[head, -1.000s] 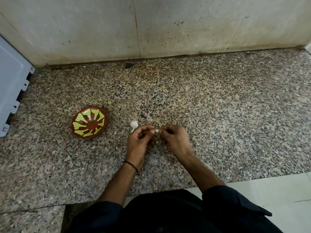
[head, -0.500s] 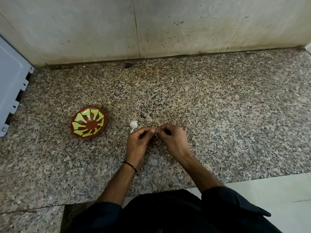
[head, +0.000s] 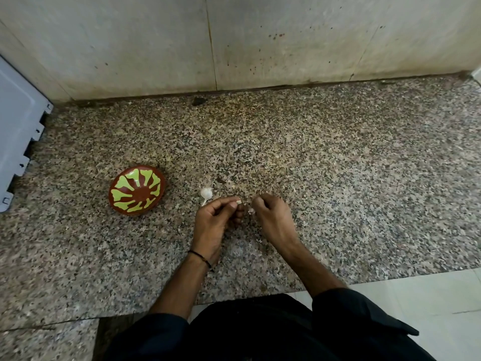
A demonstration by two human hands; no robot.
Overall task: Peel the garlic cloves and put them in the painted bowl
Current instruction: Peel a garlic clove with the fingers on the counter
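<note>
Left hand (head: 214, 225) hides most of what it grips: only the pale tip of a garlic clove (head: 238, 202) shows, pinched between thumb and forefinger, so the clove's length and long axis cannot be made out. The other fingers curl in over the palm. A thin dark band (head: 200, 256) circles the wrist.

The right hand (head: 273, 220) shows its back, with its fingers curled under and mostly out of sight. At their tips it pinches a whitish scrap (head: 251, 211), too small to tell whether it is skin or clove. The scrap sits at 4 o'clock from the clove, and the two hands are just apart. Both forearms run back into dark sleeves (head: 359, 316) cut off by the lower edge.

A second garlic piece (head: 206, 192) lies on the speckled worktop (head: 338, 178) at 11 o'clock from the left hand. Its rounded end points to 1 o'clock and its thin stalk to 7 o'clock. The painted bowl (head: 137, 190) stands at 9 o'clock from that piece, well apart from both hands. A grey panel (head: 18, 142) is cut off by the left edge.
</note>
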